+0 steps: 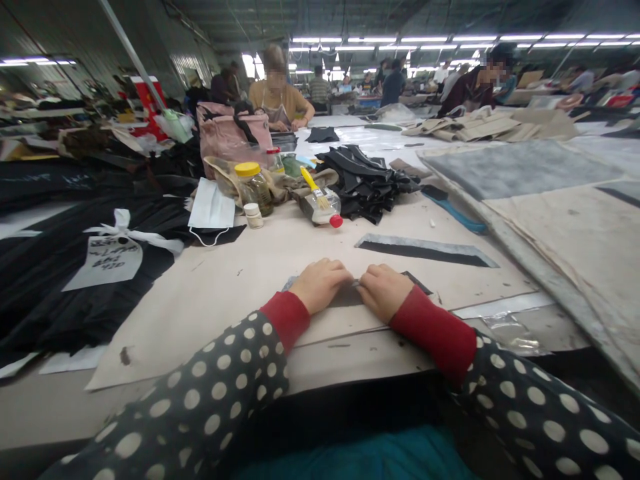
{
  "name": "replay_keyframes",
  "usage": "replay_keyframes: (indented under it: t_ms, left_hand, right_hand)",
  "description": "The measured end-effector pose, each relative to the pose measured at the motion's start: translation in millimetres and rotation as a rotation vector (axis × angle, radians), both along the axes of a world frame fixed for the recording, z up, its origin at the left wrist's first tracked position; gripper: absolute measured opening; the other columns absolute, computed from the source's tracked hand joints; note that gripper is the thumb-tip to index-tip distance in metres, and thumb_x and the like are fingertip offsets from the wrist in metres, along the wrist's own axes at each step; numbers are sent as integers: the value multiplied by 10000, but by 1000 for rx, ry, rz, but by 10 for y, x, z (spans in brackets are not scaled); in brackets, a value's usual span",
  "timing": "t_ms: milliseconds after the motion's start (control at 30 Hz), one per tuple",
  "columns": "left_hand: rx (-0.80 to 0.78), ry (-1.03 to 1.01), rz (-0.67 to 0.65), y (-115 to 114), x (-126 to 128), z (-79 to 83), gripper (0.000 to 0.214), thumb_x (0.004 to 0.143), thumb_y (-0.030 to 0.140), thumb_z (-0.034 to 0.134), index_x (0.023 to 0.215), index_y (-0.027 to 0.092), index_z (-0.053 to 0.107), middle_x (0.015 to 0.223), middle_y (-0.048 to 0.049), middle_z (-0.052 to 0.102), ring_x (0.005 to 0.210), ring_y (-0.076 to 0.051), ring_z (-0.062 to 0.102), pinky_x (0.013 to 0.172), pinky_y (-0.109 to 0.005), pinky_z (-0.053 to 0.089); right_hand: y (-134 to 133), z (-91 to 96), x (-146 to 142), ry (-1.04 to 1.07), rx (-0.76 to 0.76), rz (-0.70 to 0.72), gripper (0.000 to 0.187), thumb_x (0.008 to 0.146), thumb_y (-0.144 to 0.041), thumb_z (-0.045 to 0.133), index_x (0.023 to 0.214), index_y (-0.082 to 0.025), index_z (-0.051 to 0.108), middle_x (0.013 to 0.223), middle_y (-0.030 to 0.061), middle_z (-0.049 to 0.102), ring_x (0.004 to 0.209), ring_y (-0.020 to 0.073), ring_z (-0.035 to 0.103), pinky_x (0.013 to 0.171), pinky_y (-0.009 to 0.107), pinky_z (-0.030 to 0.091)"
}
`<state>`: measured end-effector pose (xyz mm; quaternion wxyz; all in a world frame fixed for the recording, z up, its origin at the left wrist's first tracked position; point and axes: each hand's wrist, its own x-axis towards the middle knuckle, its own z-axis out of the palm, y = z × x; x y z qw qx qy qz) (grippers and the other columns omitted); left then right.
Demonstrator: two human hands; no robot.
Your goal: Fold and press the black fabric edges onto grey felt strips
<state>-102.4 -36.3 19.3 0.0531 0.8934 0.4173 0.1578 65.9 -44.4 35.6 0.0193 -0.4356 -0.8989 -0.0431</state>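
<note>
Both my hands work close together on a dark grey strip of material (347, 298) lying on the pale sheet in front of me. My left hand (321, 283) has its fingers pinched on the strip's far edge. Opposite it, my right hand (386, 291) pinches the same edge, with a small gap between the two hands. The strip's ends show past each hand, while its middle is partly covered by my fingers. Just beyond lies another strip (425, 251), black with a grey border, touched by neither hand.
Behind are a bottle with a red cap (323, 208), a yellow-handled brush (314, 187), a yellow-lidded jar (256, 189), a small white bottle (253, 216) and a pile of black pieces (360, 180). Left lie a face mask (212, 204) and black fabric (45, 267). Co-workers stand farther back.
</note>
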Motion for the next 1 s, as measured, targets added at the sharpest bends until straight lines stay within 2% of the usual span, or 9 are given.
replay_keyframes:
  t_ms: [100, 267, 367, 433, 567, 700, 833, 933, 1000]
  left_hand:
    - [-76, -103, -24, 28, -123, -14, 244, 817, 194, 416, 985, 208, 592, 914, -37, 566, 870, -148, 499, 819, -273, 390]
    - [-195, -256, 77, -2, -353, -18, 259, 783, 187, 457, 1004, 175, 590, 917, -40, 571, 869, -138, 525, 827, -256, 403]
    - [-215, -288, 123, -34, -372, -16, 239, 755, 155, 467, 938, 184, 618, 889, -25, 579, 847, -135, 534, 814, -255, 412]
    - [-211, -299, 146, -42, -347, -20, 239, 729, 127, 477, 908, 185, 625, 868, -18, 583, 834, -135, 536, 806, -258, 416]
    - [-204, -301, 161, -46, -309, -24, 250, 686, 78, 476, 852, 177, 635, 837, -14, 588, 824, -136, 535, 805, -261, 415]
    - [-169, -253, 124, -55, -307, -23, 255, 678, 57, 457, 802, 182, 641, 826, -13, 581, 828, -139, 525, 811, -261, 406]
    - [-152, -195, 61, -34, -338, -6, 255, 719, 80, 445, 840, 194, 639, 852, -20, 565, 844, -140, 512, 813, -259, 397]
    - [-230, -204, 0, -9, -449, 31, 237, 759, 148, 458, 918, 196, 628, 866, -27, 560, 851, -132, 515, 819, -246, 396]
    - [-300, -230, 26, -13, -562, 62, 249, 760, 186, 477, 972, 191, 608, 883, -28, 566, 856, -130, 520, 825, -244, 397]
  right_hand:
    - [1, -4, -16, 17, 12, -61, 297, 829, -322, 381, 818, -118, 596, 833, 112, 549, 817, 211, 472, 716, 302, 340]
    - [34, -33, -13, 88, -7, -88, 267, 808, -329, 425, 855, -120, 585, 860, 106, 543, 825, 201, 471, 744, 298, 346]
    - [81, -61, -42, 188, -101, -39, 244, 783, -248, 452, 951, -125, 580, 913, 94, 545, 860, 187, 471, 796, 290, 344]
    - [121, -81, -79, 250, -158, 15, 298, 743, -156, 454, 1019, -123, 563, 953, 89, 544, 893, 176, 469, 824, 276, 340]
    - [167, -89, -154, 303, -201, 102, 374, 657, -42, 422, 985, -121, 583, 932, 77, 546, 886, 156, 471, 827, 250, 344]
    - [105, -31, -223, 196, -166, 103, 327, 665, -29, 402, 905, -124, 602, 888, 77, 549, 857, 166, 475, 798, 259, 351]
    - [-2, 38, -324, -1, -72, 86, 229, 755, -110, 387, 832, -101, 603, 846, 110, 552, 819, 205, 481, 753, 298, 356]
    - [-29, 43, -374, -23, -22, 68, 266, 820, -215, 357, 813, -104, 600, 826, 121, 551, 812, 218, 486, 725, 311, 358]
    - [-20, 28, -378, -10, -8, 59, 279, 833, -251, 355, 813, -113, 596, 824, 116, 550, 812, 214, 487, 720, 308, 357]
